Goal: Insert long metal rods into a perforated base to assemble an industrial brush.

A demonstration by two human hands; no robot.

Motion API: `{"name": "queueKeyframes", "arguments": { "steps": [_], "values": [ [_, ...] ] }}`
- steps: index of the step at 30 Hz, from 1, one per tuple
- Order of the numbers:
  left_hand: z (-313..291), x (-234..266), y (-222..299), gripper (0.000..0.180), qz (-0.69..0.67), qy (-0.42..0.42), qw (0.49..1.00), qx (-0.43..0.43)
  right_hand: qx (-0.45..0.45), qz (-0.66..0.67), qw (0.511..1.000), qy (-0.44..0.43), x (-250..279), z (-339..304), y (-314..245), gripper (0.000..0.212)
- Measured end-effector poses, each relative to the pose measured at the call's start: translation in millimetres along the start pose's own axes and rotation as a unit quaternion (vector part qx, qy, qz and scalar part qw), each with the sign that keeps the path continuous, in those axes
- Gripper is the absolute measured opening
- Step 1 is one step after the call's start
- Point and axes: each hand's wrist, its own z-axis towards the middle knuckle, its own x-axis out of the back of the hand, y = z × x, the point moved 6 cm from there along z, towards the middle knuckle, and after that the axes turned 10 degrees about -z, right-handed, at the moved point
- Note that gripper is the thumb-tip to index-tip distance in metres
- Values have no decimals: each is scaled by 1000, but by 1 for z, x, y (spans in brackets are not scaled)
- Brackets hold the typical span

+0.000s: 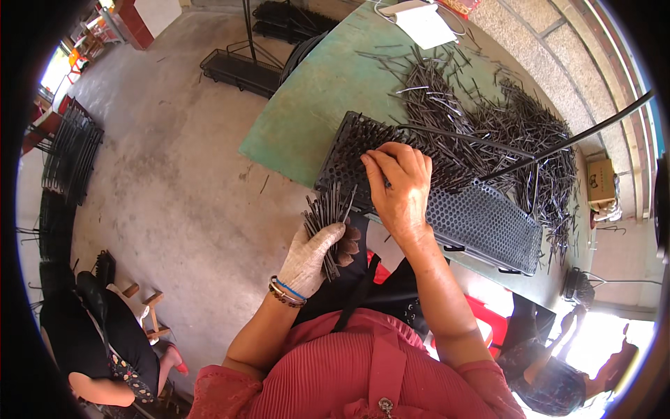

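My left hand, in a pale glove with dark fingertips, is closed around a bundle of thin black rods at the table's near edge. To its upper right, my bare right hand bends over a black tray full of round holes, with thumb and forefinger pinched together. Whatever sits between those fingertips is too small to make out. Many short black rods stand upright in the tray's far left part, close around the fingers. Bare holes show in the tray's right part.
Loose black rods lie heaped on the green table behind the tray. A long dark metal bar slants over the heap. Black wire racks stand on the floor past the table. Other people are at lower left and lower right.
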Motion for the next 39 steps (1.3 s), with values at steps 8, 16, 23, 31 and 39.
{"name": "queueKeyframes", "arguments": {
  "steps": [8, 16, 23, 31, 39],
  "values": [
    [-2, -5, 4, 28, 14, 3, 1000, -14, -97, 129, 984, -76, 11, -2, 4, 24],
    [-4, -10, 4, 33, 25, -25, 999, -5, -295, 347, 845, -281, -7, -28, 13, 19],
    [-4, 0, -1, 36, 26, -12, 1000, -9, -260, 276, 920, -94, 2, -5, 23, 18],
    [-3, 2, -2, 35, 14, -14, 1000, -1, -110, 174, 973, -105, 2, 4, 15, 16],
    [-1, -3, -3, 35, 25, -25, 999, 17, -108, 182, 971, -116, -7, -1, 9, 19]
  ]
}}
